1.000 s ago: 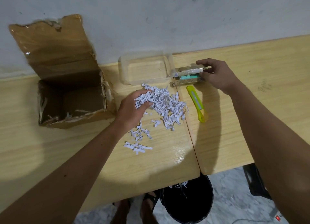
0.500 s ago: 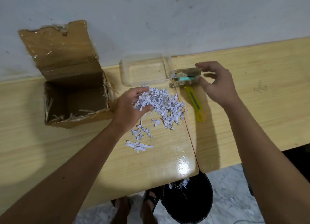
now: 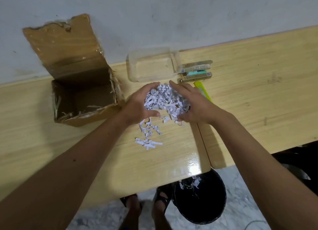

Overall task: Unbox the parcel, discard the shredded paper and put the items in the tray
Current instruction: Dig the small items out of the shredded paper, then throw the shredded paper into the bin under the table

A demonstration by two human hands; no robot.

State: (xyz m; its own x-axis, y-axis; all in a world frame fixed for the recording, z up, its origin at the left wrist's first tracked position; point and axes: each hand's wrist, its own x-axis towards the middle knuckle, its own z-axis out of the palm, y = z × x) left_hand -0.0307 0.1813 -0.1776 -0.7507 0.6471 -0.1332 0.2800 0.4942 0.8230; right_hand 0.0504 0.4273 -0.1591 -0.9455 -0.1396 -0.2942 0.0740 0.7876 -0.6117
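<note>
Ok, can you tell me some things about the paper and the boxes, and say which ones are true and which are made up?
1. Both hands, left hand and right hand, cup the paper pile. True.
2. The tray is full of items. False: it is empty; the small boxes lie beside it on the table.
3. The cardboard box is open. True.
4. The bin stands on the table. False: it is on the floor, with some shreds inside.
5. The yellow cutter is inside the cardboard box. False: it lies on the table by the right hand.
</note>
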